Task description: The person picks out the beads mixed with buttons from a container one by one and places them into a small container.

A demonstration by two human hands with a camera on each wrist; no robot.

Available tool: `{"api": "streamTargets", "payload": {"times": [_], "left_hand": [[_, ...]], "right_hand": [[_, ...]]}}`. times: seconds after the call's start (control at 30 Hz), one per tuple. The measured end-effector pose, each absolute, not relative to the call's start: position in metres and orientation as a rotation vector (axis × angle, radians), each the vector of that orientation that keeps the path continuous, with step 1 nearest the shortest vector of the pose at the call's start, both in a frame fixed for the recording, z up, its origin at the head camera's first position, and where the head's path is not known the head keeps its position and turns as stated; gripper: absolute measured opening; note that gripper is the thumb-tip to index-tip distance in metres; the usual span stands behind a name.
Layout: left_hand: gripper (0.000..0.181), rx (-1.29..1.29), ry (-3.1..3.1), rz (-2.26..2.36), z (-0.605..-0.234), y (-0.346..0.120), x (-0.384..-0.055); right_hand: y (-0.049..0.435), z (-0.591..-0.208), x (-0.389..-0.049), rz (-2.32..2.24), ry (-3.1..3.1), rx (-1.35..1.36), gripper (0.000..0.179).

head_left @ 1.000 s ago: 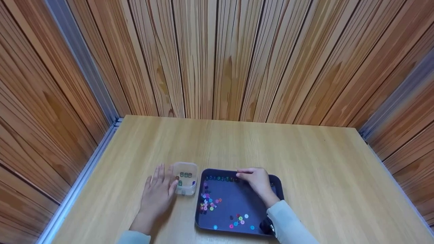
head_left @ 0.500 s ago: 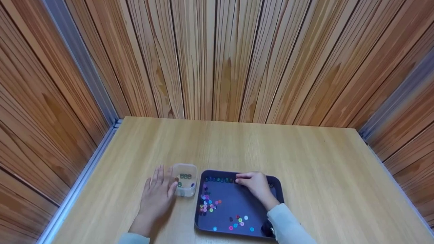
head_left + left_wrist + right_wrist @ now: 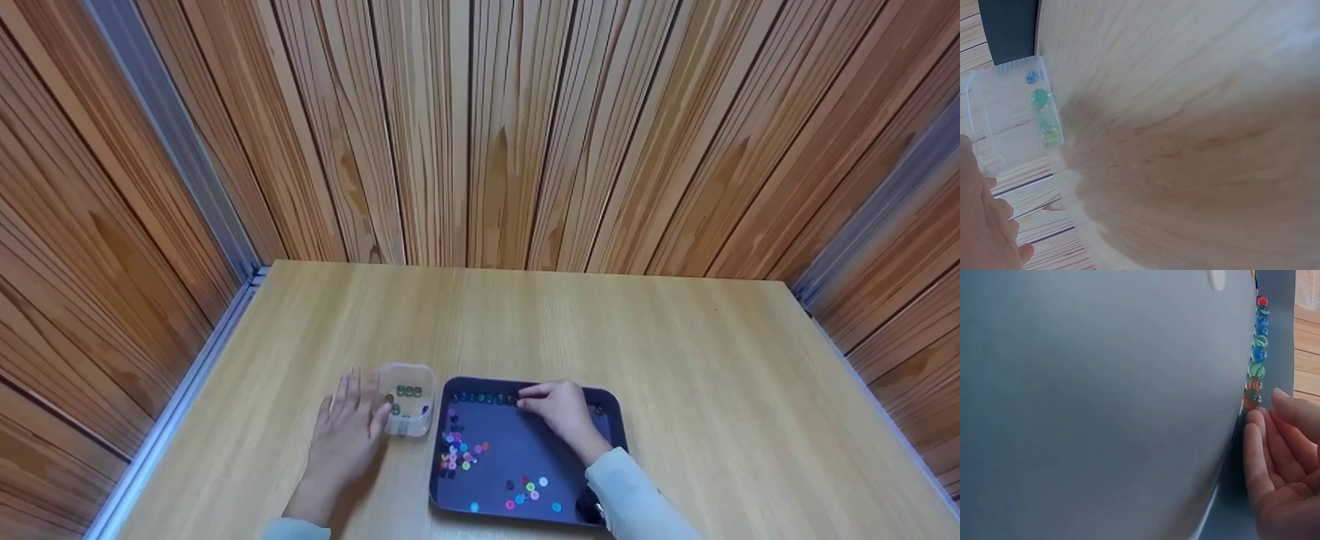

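My left hand (image 3: 345, 427) has its fingers extended beside a clear plastic container (image 3: 409, 429), the thumb at its near wall. Inside lie several glass marbles (image 3: 1040, 99), green, blue and amber. Over the back edge of the dark tray (image 3: 517, 442) is my right hand (image 3: 561, 412). A row of blue, green and orange marbles (image 3: 1259, 354) runs along that edge. In the right wrist view, the fingertips are right at the last orange marble (image 3: 1252, 399), with the thumb apart from the fingers.
Colourful buttons (image 3: 456, 454) crowd the tray's left side, and more buttons (image 3: 529, 491) lie scattered near its front. One brown marble (image 3: 598, 410) sits by the back right corner. Wood-panelled walls (image 3: 495, 135) surround the table (image 3: 675, 352).
My right hand has come down slightly and shifted a little left, to the end of the marble row. The left hand stays beside the container.
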State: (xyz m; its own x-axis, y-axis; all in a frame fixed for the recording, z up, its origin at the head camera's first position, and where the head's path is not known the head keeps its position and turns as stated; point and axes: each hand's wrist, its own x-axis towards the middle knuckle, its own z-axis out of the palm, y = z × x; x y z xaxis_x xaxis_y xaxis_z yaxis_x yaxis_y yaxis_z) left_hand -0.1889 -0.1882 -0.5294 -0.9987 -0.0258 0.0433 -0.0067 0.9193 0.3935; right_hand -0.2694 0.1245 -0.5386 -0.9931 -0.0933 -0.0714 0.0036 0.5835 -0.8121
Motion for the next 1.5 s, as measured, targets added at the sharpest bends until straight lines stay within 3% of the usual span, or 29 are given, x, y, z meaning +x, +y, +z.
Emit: {"api": "streamTargets", "payload": {"times": [0.87, 1.2, 1.5], "left_hand": [[0.06, 0.032, -3.039, -0.636, -0.527, -0.188, -0.188], [0.061, 0.032, -3.052, -0.621, -0.528, -0.188, -0.188], [0.061, 0.029, -3.043, -0.654, -0.527, -0.188, -0.188]], "right_hand": [[0.111, -0.542, -0.27, -1.332, 2.782, -0.152, 0.009], [0.113, -0.529, -0.272, -1.838, 1.989, 0.143, 0.032], [0.092, -0.516, -0.274, -2.068, 1.525, 0.214, 0.033]]}}
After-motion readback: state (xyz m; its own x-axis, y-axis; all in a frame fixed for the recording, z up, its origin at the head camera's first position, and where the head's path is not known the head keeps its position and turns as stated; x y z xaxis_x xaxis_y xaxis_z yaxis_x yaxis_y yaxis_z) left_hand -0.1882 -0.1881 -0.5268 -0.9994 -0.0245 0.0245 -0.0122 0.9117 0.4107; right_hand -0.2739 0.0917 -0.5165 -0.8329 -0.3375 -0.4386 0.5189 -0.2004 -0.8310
